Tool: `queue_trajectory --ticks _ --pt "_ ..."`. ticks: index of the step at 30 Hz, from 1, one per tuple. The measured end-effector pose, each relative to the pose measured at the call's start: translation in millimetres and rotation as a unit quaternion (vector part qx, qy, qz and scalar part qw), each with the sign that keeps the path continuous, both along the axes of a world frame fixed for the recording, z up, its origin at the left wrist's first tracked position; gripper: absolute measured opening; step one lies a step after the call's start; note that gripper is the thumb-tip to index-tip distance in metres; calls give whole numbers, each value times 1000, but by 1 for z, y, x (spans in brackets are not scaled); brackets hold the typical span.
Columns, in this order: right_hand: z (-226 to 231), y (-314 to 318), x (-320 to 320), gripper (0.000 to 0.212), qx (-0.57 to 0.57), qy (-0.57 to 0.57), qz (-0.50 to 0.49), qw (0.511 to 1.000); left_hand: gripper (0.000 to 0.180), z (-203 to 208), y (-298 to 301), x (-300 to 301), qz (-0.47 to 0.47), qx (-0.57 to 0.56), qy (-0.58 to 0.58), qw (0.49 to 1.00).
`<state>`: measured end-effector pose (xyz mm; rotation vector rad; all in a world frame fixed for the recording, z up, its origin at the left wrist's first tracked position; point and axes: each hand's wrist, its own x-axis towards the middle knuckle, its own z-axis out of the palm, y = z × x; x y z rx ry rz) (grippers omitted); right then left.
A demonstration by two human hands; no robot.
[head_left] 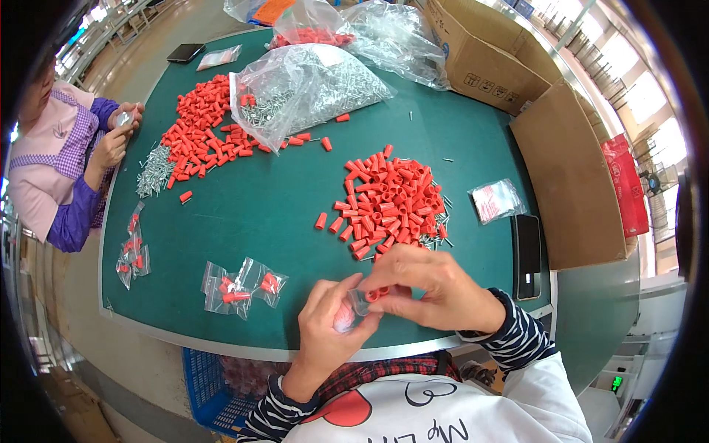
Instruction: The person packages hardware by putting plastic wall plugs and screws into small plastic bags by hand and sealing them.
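My left hand (322, 319) is closed around a small clear plastic bag (359, 302), its mouth turned toward my right hand. My right hand (441, 286) pinches a few red tapered plastic caps (377, 293) at the mouth of that bag. Whether the caps are inside it I cannot tell. Just beyond my fingers lies a heap of red hollow caps (391, 196), with silver screws (442, 221) along its right side. To the left, small filled zip bags (236, 296) with red pieces rest on the green table (244, 199).
A co-worker (70, 155) at the left edge handles a small bag beside another cap heap (203, 122) and screw pile (155, 171). A large clear bag of screws (317, 92) lies at the back. Cardboard boxes (565, 177), a stack of small bags (496, 201) and a phone (526, 255) are right.
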<state>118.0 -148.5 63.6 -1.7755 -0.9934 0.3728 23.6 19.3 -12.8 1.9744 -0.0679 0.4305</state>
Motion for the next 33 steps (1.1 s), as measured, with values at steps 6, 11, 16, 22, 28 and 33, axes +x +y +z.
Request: queue_trajectory --ticks 6,11,16,22,28,33 --pt "-8 -2 -6 33 34 0 18 999 53 0 -3 0 7 1 -14 1000" --pt "-10 -8 -6 31 23 -45 -27 998 52 1 -2 -3 14 0 -15 1000" --pt "-26 -7 -22 34 -10 -27 -39 999 50 -3 0 -6 20 -75 -7 997" --pt "-44 -1 -34 19 30 -54 -92 994 47 -7 2 -6 -14 -128 -39 991" --pt "-42 -7 -29 16 52 53 -82 994 11 11 6 -8 32 -139 3 990" --pt "-41 -10 -30 11 85 45 -103 990 11 11 6 -9 30 -134 11 990"
